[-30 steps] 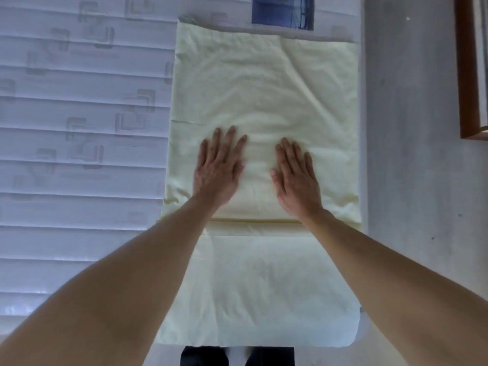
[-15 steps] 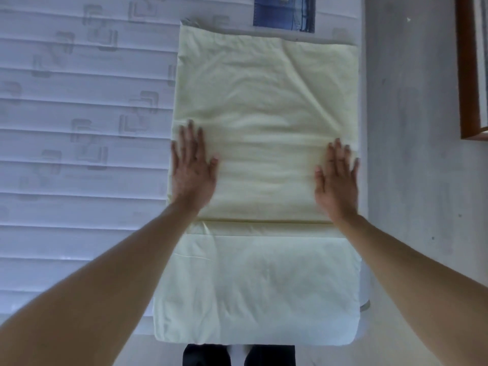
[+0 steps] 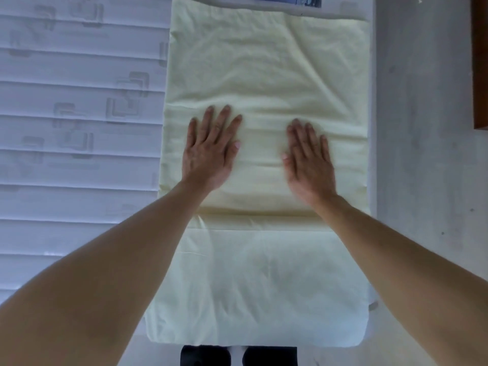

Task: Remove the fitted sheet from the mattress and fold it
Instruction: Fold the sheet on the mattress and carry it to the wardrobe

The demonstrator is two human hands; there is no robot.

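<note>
The pale yellow fitted sheet lies folded into a long rectangle on the right part of the bare white mattress. A doubled upper layer covers its far half and ends in a fold edge just below my wrists; the near half hangs toward the mattress edge. My left hand presses flat on the doubled layer, fingers straight and spread. My right hand presses flat beside it to the right, fingers straight, slightly blurred. A gap of sheet lies between the two hands.
The quilted mattress stretches away to the left. A blue label shows at the mattress's far edge. Grey floor runs along the right side, with brown wooden furniture at the far right. Dark feet show below the near edge.
Both hands slid outward to the sheet's side edges and have now come back inward toward the middle, flat on the sheet throughout.
</note>
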